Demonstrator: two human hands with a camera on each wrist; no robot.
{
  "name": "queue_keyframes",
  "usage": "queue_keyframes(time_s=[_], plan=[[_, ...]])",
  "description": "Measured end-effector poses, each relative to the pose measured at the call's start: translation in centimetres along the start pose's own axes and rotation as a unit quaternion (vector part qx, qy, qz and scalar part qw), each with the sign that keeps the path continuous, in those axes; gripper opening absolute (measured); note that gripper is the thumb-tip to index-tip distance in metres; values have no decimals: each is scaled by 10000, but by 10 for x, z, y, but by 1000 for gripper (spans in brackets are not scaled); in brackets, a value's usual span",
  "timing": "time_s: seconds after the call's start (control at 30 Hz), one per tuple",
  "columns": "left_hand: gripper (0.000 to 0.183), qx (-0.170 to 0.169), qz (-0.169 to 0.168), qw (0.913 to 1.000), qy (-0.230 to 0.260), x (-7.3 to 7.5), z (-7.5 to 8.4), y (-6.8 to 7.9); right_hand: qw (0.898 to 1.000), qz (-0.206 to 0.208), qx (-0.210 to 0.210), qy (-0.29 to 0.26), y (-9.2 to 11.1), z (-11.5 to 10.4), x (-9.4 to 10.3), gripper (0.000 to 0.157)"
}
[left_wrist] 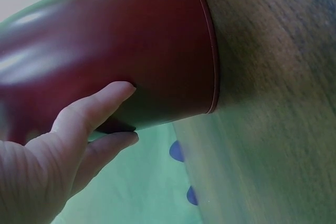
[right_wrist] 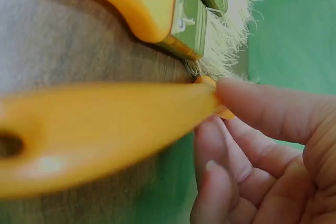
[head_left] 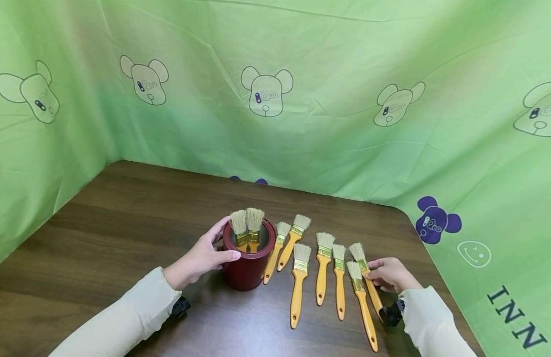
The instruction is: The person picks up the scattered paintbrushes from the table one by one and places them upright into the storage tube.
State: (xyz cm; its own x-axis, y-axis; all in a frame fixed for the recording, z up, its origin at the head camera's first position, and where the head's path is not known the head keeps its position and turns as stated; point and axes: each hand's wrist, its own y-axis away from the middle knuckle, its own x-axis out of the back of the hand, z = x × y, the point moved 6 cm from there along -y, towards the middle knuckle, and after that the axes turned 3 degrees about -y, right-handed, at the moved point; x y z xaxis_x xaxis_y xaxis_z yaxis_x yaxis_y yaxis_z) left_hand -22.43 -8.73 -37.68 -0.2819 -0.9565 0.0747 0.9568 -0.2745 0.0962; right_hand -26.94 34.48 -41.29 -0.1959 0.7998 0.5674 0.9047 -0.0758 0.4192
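Note:
A dark red can (head_left: 244, 272) stands upright on the table, two paintbrushes (head_left: 247, 229) in it with their bristles up. My left hand (head_left: 207, 255) grips the can from the left, thumb across the near side near the rim; the left wrist view shows fingers (left_wrist: 113, 95) against its wall. At the right end of a spread of loose paintbrushes, my right hand (head_left: 391, 275) pinches the rightmost paintbrush (head_left: 373, 293) near the top of its yellow handle. The right wrist view shows thumb and fingers at that handle (right_wrist: 110, 129). Another paintbrush (head_left: 362, 302) lies just left of it.
More yellow-handled paintbrushes lie between the can and my right hand, among them a wide brush (head_left: 299, 282) and a narrower brush (head_left: 340, 280). The brown wooden table (head_left: 137, 223) meets a green printed cloth (head_left: 204, 124) at its back and sides.

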Motion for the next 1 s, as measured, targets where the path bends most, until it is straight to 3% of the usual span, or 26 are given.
queue_keyframes(time_s=[0.3,0.53,0.7,0.83,0.9,1.0], plan=[[89,-19,-34,10000,-11,-1,0,0,9998,-169,50,-58,-2,-1,-6,23],[89,-64,-52,10000,26,0,0,0,9963,-43,393,-758,0,-14,3,34],[90,-64,-101,9998,140,0,-1,0,9853,26,920,-1439,5,-31,4,38],[90,-83,-113,9998,137,0,-1,0,9622,131,1349,-2362,10,-45,1,23],[90,-85,-110,9998,131,0,-1,0,9422,179,1549,-2967,13,-53,-1,18],[89,-77,-120,9998,117,-1,0,0,9094,331,1828,-3721,19,-65,-5,22]])
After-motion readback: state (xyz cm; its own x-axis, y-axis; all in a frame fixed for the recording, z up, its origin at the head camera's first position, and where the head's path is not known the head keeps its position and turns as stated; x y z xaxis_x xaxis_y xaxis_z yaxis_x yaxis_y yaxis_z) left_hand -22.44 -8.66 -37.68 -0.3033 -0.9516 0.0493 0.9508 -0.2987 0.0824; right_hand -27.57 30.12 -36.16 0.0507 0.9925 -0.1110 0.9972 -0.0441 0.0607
